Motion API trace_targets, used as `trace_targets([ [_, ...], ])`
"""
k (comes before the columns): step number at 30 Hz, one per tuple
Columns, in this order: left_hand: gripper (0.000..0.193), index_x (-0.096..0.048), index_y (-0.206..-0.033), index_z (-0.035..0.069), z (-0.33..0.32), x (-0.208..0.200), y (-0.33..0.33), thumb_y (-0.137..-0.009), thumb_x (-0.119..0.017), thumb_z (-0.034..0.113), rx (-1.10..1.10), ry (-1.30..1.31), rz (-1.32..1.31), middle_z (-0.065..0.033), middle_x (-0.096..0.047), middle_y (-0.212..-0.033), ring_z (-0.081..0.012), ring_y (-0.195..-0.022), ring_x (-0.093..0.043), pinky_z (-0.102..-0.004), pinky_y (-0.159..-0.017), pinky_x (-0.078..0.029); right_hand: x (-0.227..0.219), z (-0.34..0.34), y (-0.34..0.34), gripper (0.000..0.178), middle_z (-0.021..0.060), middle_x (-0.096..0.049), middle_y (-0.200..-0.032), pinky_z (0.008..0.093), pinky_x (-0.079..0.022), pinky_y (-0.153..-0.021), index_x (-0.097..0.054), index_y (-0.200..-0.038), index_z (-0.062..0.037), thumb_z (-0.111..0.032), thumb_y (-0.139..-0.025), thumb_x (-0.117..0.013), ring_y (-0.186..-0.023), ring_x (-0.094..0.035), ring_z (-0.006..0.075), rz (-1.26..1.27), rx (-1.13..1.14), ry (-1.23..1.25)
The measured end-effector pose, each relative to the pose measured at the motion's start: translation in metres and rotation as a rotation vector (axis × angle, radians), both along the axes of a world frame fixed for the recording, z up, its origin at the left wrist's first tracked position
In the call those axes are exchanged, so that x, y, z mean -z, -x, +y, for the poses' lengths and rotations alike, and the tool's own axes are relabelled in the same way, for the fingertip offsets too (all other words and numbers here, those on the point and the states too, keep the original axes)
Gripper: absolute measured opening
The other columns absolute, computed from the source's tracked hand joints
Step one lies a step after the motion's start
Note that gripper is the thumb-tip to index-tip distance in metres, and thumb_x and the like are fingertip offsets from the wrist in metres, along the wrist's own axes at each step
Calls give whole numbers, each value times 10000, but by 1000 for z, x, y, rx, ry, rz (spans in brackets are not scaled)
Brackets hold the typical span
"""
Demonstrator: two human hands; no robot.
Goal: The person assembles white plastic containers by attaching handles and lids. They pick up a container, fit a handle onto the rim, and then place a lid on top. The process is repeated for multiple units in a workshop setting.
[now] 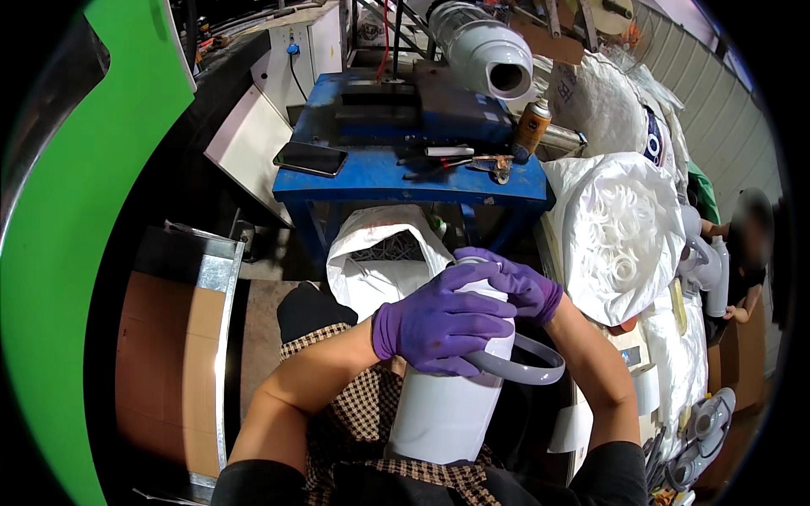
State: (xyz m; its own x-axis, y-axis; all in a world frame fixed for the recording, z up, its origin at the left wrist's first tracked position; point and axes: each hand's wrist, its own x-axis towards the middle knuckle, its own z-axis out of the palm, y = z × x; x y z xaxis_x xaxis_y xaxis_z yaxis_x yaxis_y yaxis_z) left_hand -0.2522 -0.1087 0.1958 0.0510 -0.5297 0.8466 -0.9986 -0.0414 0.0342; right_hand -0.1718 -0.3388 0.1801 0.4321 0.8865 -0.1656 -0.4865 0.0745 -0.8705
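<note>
A tall white jug (443, 413) with a grey looped handle (540, 371) leans against my lap, its top pointing away from me. My left hand (447, 320), in a purple glove, is wrapped across the jug's upper body, just above where the handle joins. My right hand (519, 287), gloved the same way, curls over the jug's top end from the right. Both hands cover most of the top, so a lid or spout there cannot be made out.
Ahead stands a blue metal bench (380, 177) with a phone (310, 158), pliers (434, 164) and a spray can (531, 128). Below it sits a sack of grey pieces (388, 249). A white sack of plastic rings (620, 244) stands right. A co-worker (747, 253) is at far right.
</note>
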Motion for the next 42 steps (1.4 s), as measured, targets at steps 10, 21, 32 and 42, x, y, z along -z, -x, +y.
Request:
trace_targets([
  [10,562,-566,-1329,-31,12,35,-26,-864,-674,267,293,588,1061,-94,-606,-1267,-247,-1299,-533,-386,-1140,-384,-20,15,10,755,108,-534,-1495,356,-401,-1159,-385,-1574,-66,-289,-939,-729,-1364,-522,221,-72,154,15],
  [21,364,-651,-1300,14,19,52,-49,-973,-603,168,-23,51,1056,-126,-679,-1216,-251,-1115,-653,-355,-998,-504,2,-20,47,952,135,-574,-1333,448,-415,-1129,-418,-1528,-50,-583,-839,-802,-1264,-569,306,-990,485,-369],
  [32,272,-678,-1108,-37,-9,71,-55,-1035,-511,164,310,484,1595,-112,-676,-1050,-170,-932,-640,-313,-838,-523,-7,-22,54,279,2,-587,-662,214,-386,-471,-696,-1119,53,-131,-925,-617,-483,-468,53,-439,736,-61],
  [42,258,-680,-1135,-32,-11,75,-63,-1020,-485,91,210,337,1408,-77,-666,-1058,-159,-943,-619,-309,-879,-496,-47,-9,69,436,-70,-507,-583,186,-309,-478,-687,-1225,46,-322,-1039,-546,-476,-391,2,-407,786,207],
])
